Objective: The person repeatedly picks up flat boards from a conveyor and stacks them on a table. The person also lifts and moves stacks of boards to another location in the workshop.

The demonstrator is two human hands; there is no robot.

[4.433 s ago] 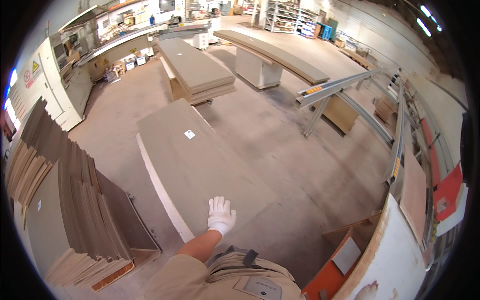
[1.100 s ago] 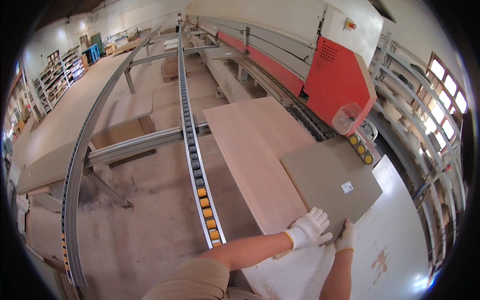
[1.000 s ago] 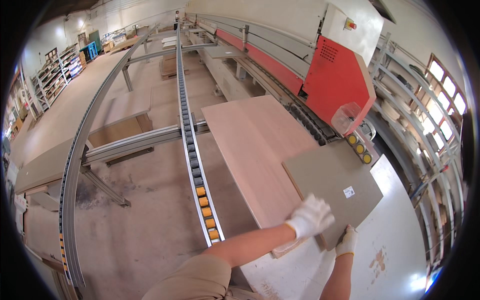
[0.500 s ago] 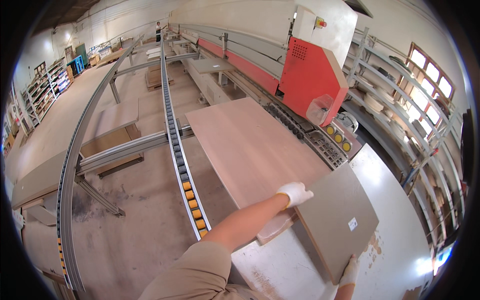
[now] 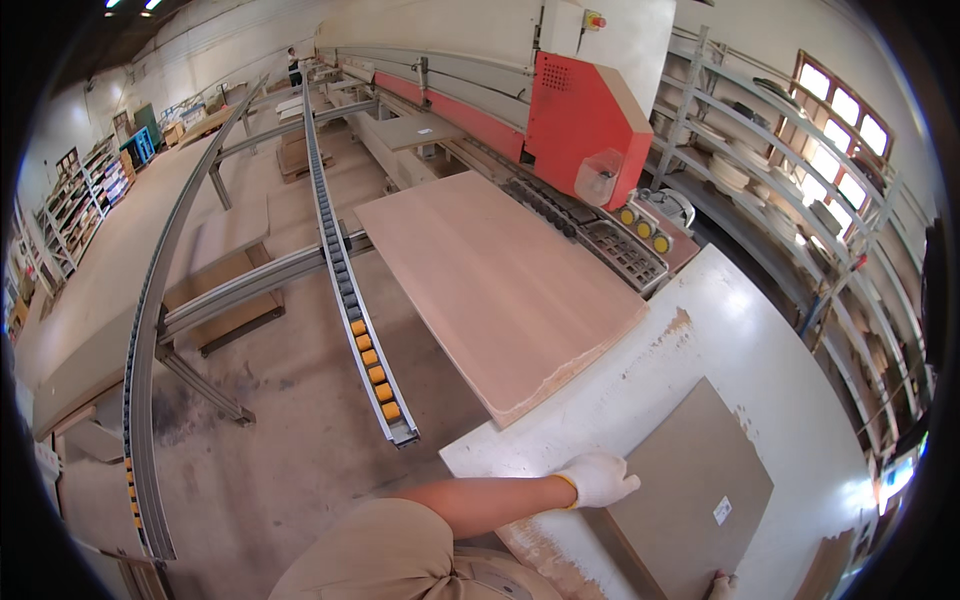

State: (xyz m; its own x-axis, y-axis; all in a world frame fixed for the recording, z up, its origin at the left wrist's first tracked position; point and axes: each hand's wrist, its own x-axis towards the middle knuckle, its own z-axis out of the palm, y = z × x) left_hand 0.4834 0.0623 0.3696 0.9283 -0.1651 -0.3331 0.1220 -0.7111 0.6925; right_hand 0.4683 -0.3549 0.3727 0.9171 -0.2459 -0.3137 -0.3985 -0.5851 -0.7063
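Both gloved hands are gripping the grey panel (image 5: 690, 495) on the white worktop (image 5: 740, 340): left hand (image 5: 598, 479) at its near-left edge, right hand (image 5: 722, 585) at its bottom edge.

Workshop hall with a bare concrete floor (image 5: 300, 440). A red and cream edge-processing machine (image 5: 575, 120) stands along the far side. A roller conveyor rail (image 5: 345, 290) crosses the floor. Metal shelving (image 5: 790, 200) lines the right wall beneath bright windows (image 5: 850, 110).

Both gloved hands, left hand (image 5: 597, 478) and right hand (image 5: 722, 585), grip a grey panel (image 5: 690, 495) on the white table (image 5: 740, 340).
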